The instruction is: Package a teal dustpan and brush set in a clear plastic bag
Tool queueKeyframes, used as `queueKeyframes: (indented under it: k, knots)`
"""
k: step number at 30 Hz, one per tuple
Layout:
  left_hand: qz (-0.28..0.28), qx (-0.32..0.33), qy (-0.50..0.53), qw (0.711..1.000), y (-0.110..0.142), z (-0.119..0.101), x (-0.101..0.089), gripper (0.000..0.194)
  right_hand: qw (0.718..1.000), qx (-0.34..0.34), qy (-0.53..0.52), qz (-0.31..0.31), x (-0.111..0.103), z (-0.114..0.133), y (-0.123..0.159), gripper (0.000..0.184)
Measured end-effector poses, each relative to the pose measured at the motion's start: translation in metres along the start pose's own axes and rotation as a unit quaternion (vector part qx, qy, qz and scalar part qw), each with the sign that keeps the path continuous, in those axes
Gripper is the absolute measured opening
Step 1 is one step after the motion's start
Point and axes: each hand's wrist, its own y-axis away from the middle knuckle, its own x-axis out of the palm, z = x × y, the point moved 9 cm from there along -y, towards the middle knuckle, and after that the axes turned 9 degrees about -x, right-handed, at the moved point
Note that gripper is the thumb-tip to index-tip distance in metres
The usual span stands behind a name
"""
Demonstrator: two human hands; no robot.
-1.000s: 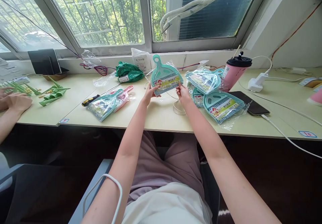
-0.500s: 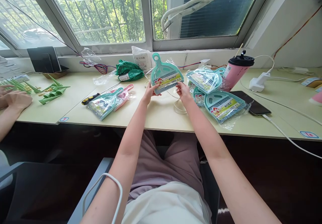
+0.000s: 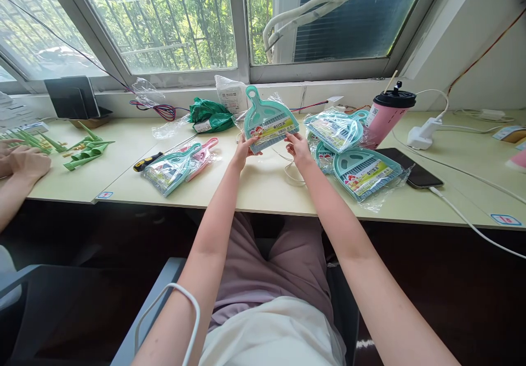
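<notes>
A teal mini dustpan and brush set point(image 3: 267, 115) in a clear bag is held up above the table, its handle pointing up and its yellow label towards me. My left hand point(image 3: 245, 149) is closed on its lower left corner. At the lower right corner, the fingers of my right hand point(image 3: 297, 146) pinch its edge. Right of my right hand lies a pile of similar bagged teal sets point(image 3: 365, 174). To the left, a bagged teal set point(image 3: 172, 170) rests beside a bagged pink one point(image 3: 203, 158).
A yellow-black screwdriver point(image 3: 148, 161) lies at left, with a green plastic bundle point(image 3: 211, 115) behind. A pink cup point(image 3: 388, 115), a phone point(image 3: 411, 170) and a white charger point(image 3: 424, 133) with cables stand at right. Another person's hands point(image 3: 28, 162) touch green strips at far left.
The dustpan set has shifted very slightly left and tilted a little in my hands. Both hands keep hold of it. The piles on the table look the same.
</notes>
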Motion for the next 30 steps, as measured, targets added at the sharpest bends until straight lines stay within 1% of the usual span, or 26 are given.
queueKeyframes:
  k: [3,5,10,14,18,24,26,30]
  knots:
    - [0.013,-0.005,-0.025,1.000,0.001,0.001,0.005,0.060,0.999,0.011,-0.001,-0.050,-0.010,-0.003,-0.002,0.027]
    - [0.018,-0.004,-0.038,0.999,0.003,0.000,0.008,0.062,0.998,0.014,0.001,-0.068,-0.014,-0.004,-0.003,0.031]
    - [0.014,-0.007,-0.052,0.999,0.006,-0.002,0.009,0.064,0.998,0.016,0.027,-0.056,-0.014,-0.005,-0.005,0.036]
    - [0.013,-0.006,-0.050,0.999,0.004,0.000,0.007,0.066,0.998,0.017,0.016,-0.057,-0.013,-0.005,-0.004,0.034]
    - [0.015,0.003,-0.038,0.999,-0.001,0.002,0.004,0.062,0.999,0.007,0.011,-0.051,-0.011,-0.004,-0.004,0.038]
    - [0.014,-0.013,-0.059,0.998,0.001,0.004,0.006,0.063,0.997,0.031,0.017,-0.076,-0.017,-0.008,-0.003,0.035]
    - [0.013,-0.008,-0.051,0.999,0.003,0.002,0.007,0.064,0.998,0.025,0.006,-0.064,-0.014,-0.005,-0.003,0.033]
    - [-0.010,-0.002,-0.020,1.000,0.003,-0.002,0.003,0.064,1.000,-0.001,0.011,-0.002,-0.001,0.002,-0.001,0.028]
